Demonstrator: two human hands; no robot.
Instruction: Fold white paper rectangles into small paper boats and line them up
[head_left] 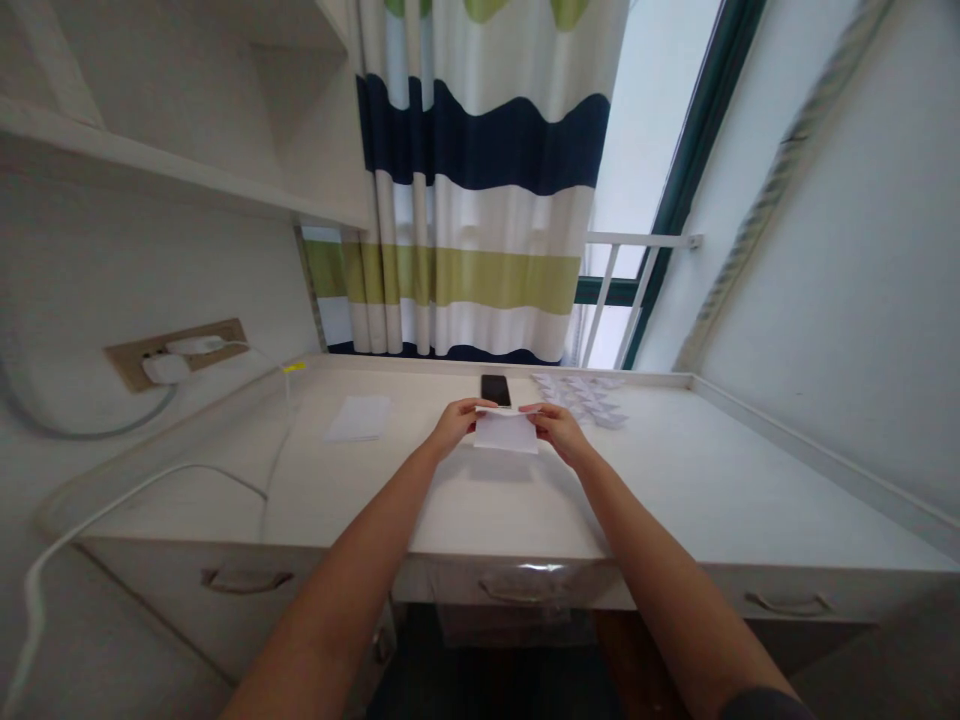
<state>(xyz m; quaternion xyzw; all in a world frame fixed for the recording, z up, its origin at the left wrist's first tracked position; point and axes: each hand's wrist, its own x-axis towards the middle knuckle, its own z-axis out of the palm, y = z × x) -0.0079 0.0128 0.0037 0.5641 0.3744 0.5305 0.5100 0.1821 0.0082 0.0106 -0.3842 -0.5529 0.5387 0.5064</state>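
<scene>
A white sheet of paper is held up a little above the desk, its shadow falling below it. My left hand pinches its upper left corner, while my right hand grips the upper right one. Just behind the paper lies a dark smartphone, its near end close to the sheet's top edge. Several folded white paper pieces are laid out in rows behind and to the right of my right hand. Off to the left rests a stack of white paper.
The white desk has a raised rim along its back and right side. On the left wall, plugs sit in a socket plate, and a white cable runs over the desk's left end. A striped curtain hangs behind; a shelf juts out upper left.
</scene>
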